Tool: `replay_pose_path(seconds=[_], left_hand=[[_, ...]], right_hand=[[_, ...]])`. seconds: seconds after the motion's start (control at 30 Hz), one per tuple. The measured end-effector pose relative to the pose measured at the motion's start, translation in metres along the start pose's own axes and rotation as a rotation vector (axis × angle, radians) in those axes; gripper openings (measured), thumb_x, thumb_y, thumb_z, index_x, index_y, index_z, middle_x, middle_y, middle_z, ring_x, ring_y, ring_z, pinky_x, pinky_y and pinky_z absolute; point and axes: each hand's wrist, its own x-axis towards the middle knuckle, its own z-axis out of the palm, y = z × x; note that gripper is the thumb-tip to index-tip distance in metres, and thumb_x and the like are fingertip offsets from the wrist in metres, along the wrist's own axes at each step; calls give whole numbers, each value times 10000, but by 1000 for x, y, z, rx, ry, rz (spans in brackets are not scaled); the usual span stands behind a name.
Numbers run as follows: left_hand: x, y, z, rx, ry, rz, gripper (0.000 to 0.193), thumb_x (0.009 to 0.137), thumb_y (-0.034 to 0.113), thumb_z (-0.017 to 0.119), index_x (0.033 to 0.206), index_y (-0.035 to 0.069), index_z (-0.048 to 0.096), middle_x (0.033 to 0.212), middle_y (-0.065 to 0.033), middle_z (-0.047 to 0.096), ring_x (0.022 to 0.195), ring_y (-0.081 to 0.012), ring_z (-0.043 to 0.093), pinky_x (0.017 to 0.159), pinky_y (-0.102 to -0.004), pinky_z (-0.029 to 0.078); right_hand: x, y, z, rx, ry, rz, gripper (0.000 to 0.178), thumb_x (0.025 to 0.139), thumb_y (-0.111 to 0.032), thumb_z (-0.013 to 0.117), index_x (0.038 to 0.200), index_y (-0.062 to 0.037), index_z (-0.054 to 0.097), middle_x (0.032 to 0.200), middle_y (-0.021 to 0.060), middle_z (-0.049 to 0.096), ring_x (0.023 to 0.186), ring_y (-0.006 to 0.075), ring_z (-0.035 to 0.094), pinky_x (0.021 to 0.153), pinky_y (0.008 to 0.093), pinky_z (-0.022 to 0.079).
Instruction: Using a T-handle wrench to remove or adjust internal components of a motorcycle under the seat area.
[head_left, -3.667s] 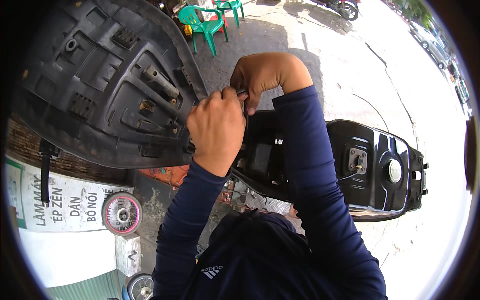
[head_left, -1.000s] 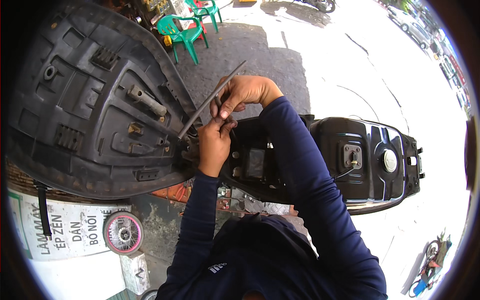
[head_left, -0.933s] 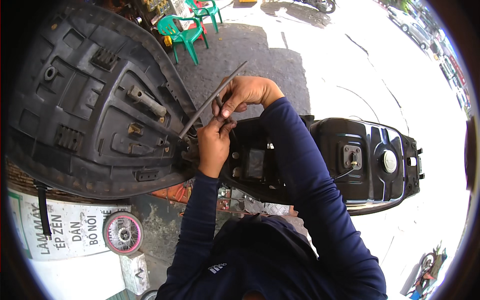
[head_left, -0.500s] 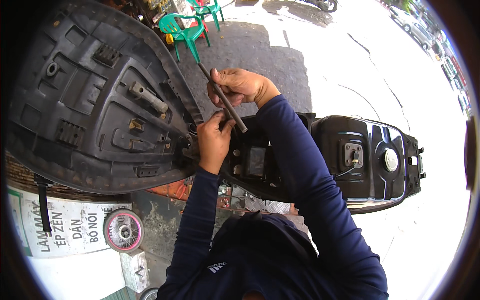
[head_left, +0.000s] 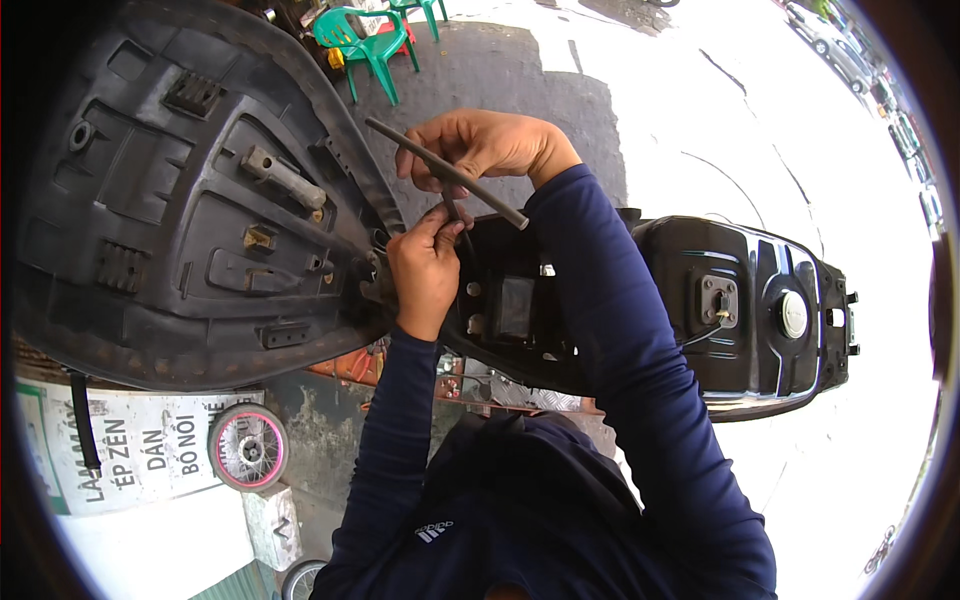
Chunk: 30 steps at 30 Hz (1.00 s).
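A dark T-handle wrench (head_left: 500, 208) slants above the hinge end of a lifted motorbike seat (head_left: 160, 270), whose black plastic underside faces me. My right hand (head_left: 500, 145) curls round the middle of its crossbar, thumb on the near side and fingers partly behind it. Lower down, my left hand (head_left: 425, 268) closes with thumb and forefinger on the short shaft below the bar. The shaft's lower end is hidden by that hand. Just right of my left hand lies the opened black body of the motorbike (head_left: 530, 375), with a dark rectangular box (head_left: 514, 307) inside.
To the right is the black fuel tank (head_left: 755, 350) with a silver round cap (head_left: 793, 314). A green plastic chair (head_left: 372, 45) stands on the pavement beyond. At lower left are a pink-rimmed wheel (head_left: 248, 447) and a white sign board (head_left: 150, 440).
The crossbar has turned so its far end points more to the left. My right hand has shifted slightly right and away from me, its fingers reaching further along the bar; the left hand stays nearly in place.
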Motion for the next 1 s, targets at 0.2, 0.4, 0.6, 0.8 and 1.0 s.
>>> replay_pose_path(seconds=[0.2,0.4,0.6,0.8,1.0], left_hand=[[0,-2,-8,69,11,8,132,923,-2,642,1033,-47,698,896,-138,747,822,-184,728,733,-292,560],[-3,24,-28,335,-535,9,221,821,26,714,1040,-6,705,947,-166,723,872,-303,713,793,-358,554],[-17,-14,-1,889,-1317,148,307,668,187,832,917,37,731,980,-157,709,953,-326,690,849,-424,550],[-11,-23,23,1095,-1418,322,361,586,308,886,824,68,758,896,-122,742,881,-300,727,761,-408,581],[-3,-20,20,1209,-1423,445,155,714,198,766,829,93,765,906,-101,747,885,-275,732,743,-377,583]], right_hand=[[9,-2,6,-65,-2,47,596,804,-256,831,1272,29,598,911,41,645,791,63,607,635,200,505],[-24,-37,1,-347,205,183,436,888,-199,744,1248,20,634,864,10,662,588,27,548,525,173,449],[-10,-64,26,-312,286,-63,402,919,-178,703,1226,67,618,732,40,620,496,36,516,442,167,398],[-29,-106,42,187,72,-179,438,858,6,644,1261,147,546,847,153,654,540,129,596,455,215,460],[-35,-119,58,88,480,-290,533,974,-371,525,1111,132,635,671,127,593,435,106,480,351,208,349]])
